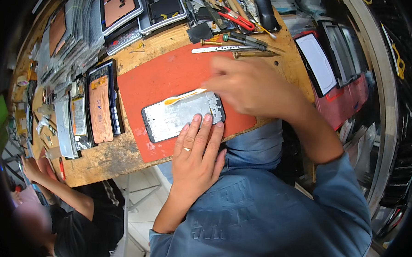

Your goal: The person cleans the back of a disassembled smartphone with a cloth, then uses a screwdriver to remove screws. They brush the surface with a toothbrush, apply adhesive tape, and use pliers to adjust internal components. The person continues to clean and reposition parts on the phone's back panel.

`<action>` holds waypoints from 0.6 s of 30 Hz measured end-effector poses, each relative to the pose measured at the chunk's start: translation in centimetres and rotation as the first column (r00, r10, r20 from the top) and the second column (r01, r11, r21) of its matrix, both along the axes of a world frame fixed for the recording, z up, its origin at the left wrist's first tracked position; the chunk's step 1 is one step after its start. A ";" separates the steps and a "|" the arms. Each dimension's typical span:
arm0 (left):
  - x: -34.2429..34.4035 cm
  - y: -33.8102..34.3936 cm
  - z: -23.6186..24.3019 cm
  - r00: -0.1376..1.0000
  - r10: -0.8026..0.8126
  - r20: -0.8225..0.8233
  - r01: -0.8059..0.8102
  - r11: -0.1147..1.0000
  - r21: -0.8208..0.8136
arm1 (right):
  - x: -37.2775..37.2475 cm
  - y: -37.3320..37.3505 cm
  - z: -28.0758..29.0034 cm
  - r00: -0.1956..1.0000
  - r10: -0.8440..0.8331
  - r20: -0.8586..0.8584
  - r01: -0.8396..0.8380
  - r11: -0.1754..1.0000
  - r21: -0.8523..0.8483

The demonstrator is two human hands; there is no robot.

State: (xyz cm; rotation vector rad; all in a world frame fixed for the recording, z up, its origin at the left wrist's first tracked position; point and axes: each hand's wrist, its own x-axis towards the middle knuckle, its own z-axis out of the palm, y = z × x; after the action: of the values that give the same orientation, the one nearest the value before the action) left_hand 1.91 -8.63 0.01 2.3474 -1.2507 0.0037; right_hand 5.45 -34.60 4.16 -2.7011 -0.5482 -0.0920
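Left fingers [202,133] are laid loosely on a bare smartphone frame [167,120], gripping nothing. Blurry right fingers [215,84] pinch an orange-and-white stick [184,97] over it. Red mat [155,76] underneath, scuffed wooden tabletop [104,163] around, tweezers [214,49] just beyond the right fingers, co-worker [89,224] well off left.

A slate-blue shirt [280,219] with raised block lettering [221,209] in the same blue; its loose short sleeves [341,185] end near the elbows, leaving the forearms [177,205] bare. Blue denim jeans [258,147]. A thin gold-toned ring [187,149] circles one of the left fingers [202,137].
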 end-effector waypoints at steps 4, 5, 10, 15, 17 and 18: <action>-0.6 0.2 0.5 1.000 0.025 0.012 -0.026 0.997 0.070 | 3.0 3.0 -0.2 0.994 0.112 -0.002 -0.112 0.994 -0.011; -0.6 0.3 0.6 1.000 0.030 0.009 -0.031 0.995 0.094 | 3.1 3.0 -0.7 0.990 0.129 0.058 -0.130 0.991 0.024; -0.6 0.2 0.2 0.999 0.021 0.024 -0.023 0.994 0.103 | -3.3 -5.3 1.1 0.997 -0.083 0.005 0.083 0.996 0.037; -0.7 -0.4 0.1 0.997 0.060 0.042 -0.062 0.997 0.041 | -8.2 -4.6 4.4 0.948 -0.096 -0.303 0.090 0.995 -0.033; -0.3 0.3 -0.1 1.000 0.024 -0.005 -0.024 1.000 -0.018 | -9.5 -4.5 5.3 0.932 -0.028 -0.361 0.043 0.999 0.033; -0.2 0.7 -0.2 1.000 0.009 -0.027 -0.010 0.999 -0.049 | -9.7 -4.9 5.2 0.953 -0.032 -0.301 0.067 0.992 0.105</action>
State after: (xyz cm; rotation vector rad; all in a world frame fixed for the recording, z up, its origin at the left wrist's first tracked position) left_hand 1.76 -7.88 -0.21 2.3043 -1.2132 0.0054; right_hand -4.23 -39.52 9.33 -2.5509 -0.3704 0.2615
